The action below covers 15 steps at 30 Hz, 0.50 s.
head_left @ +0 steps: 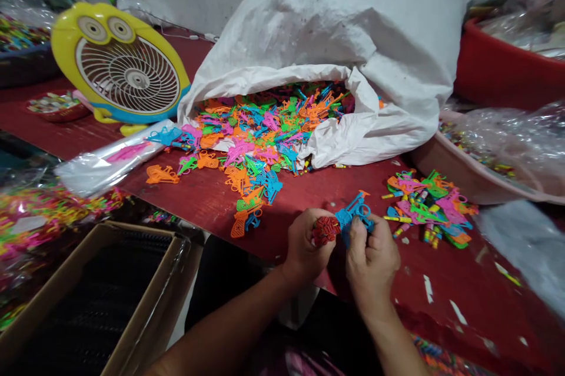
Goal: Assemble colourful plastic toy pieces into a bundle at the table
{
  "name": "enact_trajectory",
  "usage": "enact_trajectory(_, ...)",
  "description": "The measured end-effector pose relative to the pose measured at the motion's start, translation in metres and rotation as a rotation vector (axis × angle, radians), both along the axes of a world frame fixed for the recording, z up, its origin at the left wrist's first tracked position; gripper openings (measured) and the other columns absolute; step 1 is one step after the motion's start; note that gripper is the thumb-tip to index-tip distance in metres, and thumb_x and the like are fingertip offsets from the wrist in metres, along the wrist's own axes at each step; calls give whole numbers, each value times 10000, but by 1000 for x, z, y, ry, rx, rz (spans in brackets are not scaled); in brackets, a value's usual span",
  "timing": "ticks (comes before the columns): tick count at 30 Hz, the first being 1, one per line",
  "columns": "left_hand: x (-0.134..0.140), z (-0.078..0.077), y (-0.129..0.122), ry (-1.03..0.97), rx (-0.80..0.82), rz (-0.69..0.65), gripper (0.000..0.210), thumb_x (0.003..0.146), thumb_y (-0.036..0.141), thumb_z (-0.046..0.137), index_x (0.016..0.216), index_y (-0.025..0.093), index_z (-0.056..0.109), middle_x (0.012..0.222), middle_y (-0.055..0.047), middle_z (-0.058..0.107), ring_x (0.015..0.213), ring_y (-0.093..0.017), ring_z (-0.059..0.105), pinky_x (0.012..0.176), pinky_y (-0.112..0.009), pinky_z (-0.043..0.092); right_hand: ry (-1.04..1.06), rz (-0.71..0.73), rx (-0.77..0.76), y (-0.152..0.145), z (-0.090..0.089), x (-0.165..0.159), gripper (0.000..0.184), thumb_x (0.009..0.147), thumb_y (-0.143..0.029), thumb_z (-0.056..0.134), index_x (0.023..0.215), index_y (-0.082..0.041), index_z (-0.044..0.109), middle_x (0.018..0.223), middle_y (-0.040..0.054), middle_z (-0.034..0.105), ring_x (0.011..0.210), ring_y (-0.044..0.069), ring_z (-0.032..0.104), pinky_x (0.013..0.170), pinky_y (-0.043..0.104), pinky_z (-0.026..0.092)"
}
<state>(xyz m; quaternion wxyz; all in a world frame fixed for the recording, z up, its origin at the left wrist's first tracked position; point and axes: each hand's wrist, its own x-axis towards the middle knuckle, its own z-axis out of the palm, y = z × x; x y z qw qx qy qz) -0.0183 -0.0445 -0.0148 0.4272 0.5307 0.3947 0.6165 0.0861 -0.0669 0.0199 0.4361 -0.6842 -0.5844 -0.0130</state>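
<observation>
My left hand is closed around a bundle of small red pieces whose ends show above the fist; I cannot tell their exact kind. Between the thumb and fingers of my right hand is a blue plastic toy gun with an orange tip. The two hands are close together over the table's front edge, and the toy gun's left side meets the red bundle. Just right of my right hand lies a heap of colourful toy guns mixed with small yellow-banded sticks. Loose orange and blue toy guns lie to the left.
A big white sack spills toy guns onto the red table. A yellow fan and clear plastic bags are at left. A cardboard box stands lower left. Basins line the right.
</observation>
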Motion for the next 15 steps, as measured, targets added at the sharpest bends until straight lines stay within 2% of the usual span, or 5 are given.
enact_trajectory(2,1,0,1,45,-39,-22,168,739,114,655,880,202,634,786,-1,671,719,-156,616,683,-256,483,11,31,5,0,1,0,266,964,-389,452,978,-170,602,807,34,625,708,167,561,671,276,407)
enact_trajectory(5,5,1,3,61,-196,-58,205,726,175,731,899,203,625,787,7,676,691,-147,616,655,-245,481,215,83,-93,5,-3,11,283,936,-440,485,927,-179,594,717,-4,581,621,144,512,595,258,395)
enact_trajectory(9,-6,2,-3,-51,-241,36,158,760,199,719,861,192,597,751,8,644,648,-135,593,612,-236,471,471,-71,-82,22,-1,63,306,835,-504,577,825,-198,564,616,-37,490,500,125,410,491,266,337)
enact_trajectory(13,-55,-1,-19,65,-51,214,218,763,163,716,963,208,643,893,-21,673,795,-172,643,748,-273,508,87,-280,-165,36,28,134,279,852,-478,542,672,-265,526,595,24,454,545,194,420,537,365,267)
enact_trajectory(15,-81,-5,-24,113,-4,417,238,775,165,717,995,218,642,917,-20,677,840,-181,650,807,-285,506,-37,-342,-148,37,43,153,190,816,-462,617,789,-274,624,762,124,551,789,312,550,598,436,272)
